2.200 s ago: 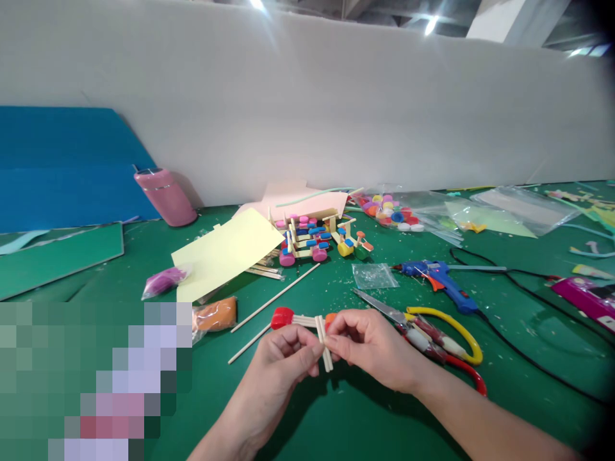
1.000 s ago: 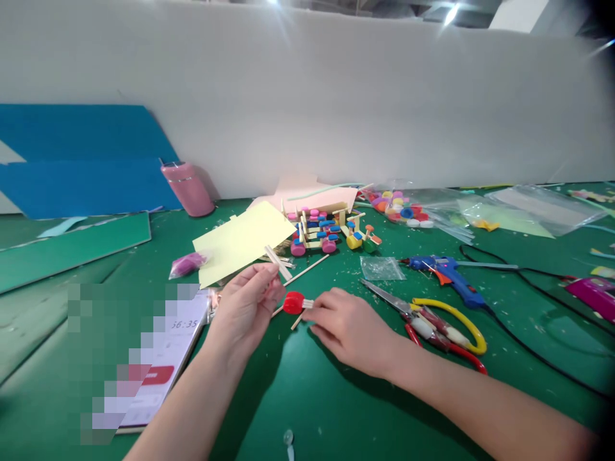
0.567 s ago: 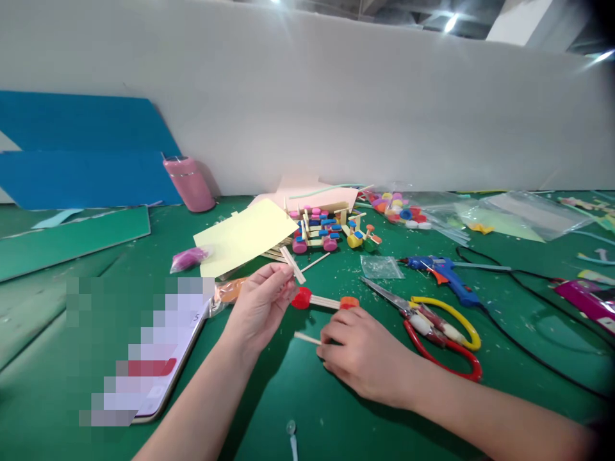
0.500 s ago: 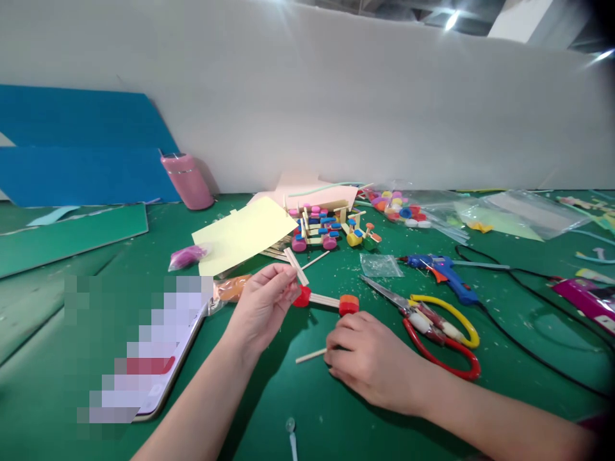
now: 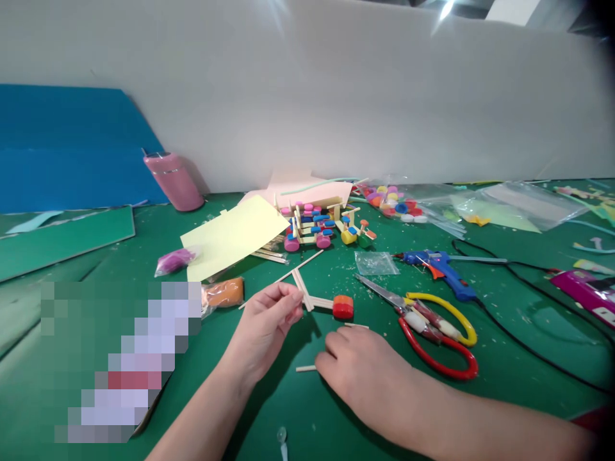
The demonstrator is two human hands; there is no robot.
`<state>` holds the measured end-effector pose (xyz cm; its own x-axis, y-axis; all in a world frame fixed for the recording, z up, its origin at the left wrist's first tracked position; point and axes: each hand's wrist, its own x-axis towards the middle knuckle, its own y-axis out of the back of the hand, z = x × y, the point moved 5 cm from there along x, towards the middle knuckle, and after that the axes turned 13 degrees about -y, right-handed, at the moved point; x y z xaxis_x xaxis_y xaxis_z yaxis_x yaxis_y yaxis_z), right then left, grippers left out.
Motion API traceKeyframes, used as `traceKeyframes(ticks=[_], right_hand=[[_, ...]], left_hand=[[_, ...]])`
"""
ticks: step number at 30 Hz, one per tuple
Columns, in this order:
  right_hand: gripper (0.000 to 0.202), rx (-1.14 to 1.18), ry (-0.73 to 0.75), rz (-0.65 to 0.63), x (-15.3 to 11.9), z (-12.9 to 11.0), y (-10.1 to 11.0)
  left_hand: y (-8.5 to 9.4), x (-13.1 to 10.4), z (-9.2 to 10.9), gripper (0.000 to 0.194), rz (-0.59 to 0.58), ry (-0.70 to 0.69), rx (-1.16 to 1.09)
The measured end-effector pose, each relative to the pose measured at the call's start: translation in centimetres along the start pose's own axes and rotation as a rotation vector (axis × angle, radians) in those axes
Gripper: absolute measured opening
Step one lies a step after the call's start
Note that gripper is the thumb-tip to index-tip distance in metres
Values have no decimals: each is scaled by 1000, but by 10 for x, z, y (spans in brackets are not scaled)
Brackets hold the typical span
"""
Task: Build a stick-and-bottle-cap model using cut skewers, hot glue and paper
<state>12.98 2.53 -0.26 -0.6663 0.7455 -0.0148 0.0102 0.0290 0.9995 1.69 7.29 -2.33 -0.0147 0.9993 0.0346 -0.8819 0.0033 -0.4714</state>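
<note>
My left hand [image 5: 271, 323] pinches a short pair of pale wooden sticks [image 5: 303, 289] between thumb and fingertips, held tilted above the table. Behind them lies a stick axle [image 5: 323, 303] with a red-orange wheel [image 5: 343, 307] at its right end; its left end is hidden by the sticks and my fingers. My right hand [image 5: 360, 371] rests low on the green table, fingers curled down. A small wooden stick [image 5: 306, 368] pokes out by its thumb, and another stick end [image 5: 356, 326] shows beyond the knuckles. What lies under the palm is hidden.
Scissors [image 5: 423, 320] and a blue glue gun [image 5: 439, 272] with a black cord lie right. Behind are small wheeled stick models [image 5: 312, 227], yellow paper [image 5: 235, 237] and a bag of bottle-cap-like pieces [image 5: 396, 205]. A phone, partly blurred [image 5: 129, 371], and a pink cup [image 5: 173, 182] are left.
My left hand has brought the pair of sticks lower, in front of the axle's left wheel. My right hand has shifted slightly toward me, uncovering a stick end beyond it. The view has moved a little.
</note>
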Motion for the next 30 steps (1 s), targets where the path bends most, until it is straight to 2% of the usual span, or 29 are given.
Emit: traceKeyframes(ticks=[6, 12, 15, 18, 21, 24, 25, 27, 30], right_hand=[[7, 21, -1, -61, 4, 1, 2], [12, 114, -32, -59, 0, 15, 4], [12, 256, -89, -37, -6, 29, 13], [10, 430, -297, 61, -18, 62, 24], [12, 540, -554, 229, -40, 111, 26], [18, 414, -858, 465, -71, 169, 22], [20, 331, -958, 497, -80, 186, 18], [27, 224, -1085, 445, -92, 214, 7], [36, 246, -1118, 334, -95, 238, -9]], left_hand=[[1, -3, -6, 13, -21, 36, 59], [1, -5, -9, 14, -26, 57, 105], [2, -4, -9, 14, -33, 62, 125], [1, -4, -9, 14, -40, 71, 123], [-1, -5, -8, 13, -44, 84, 111], [-3, -6, -8, 13, -50, 87, 99], [-3, -7, -8, 13, -51, 87, 97], [-3, -7, -8, 14, -52, 88, 96], [-3, -7, -8, 14, -50, 86, 98]])
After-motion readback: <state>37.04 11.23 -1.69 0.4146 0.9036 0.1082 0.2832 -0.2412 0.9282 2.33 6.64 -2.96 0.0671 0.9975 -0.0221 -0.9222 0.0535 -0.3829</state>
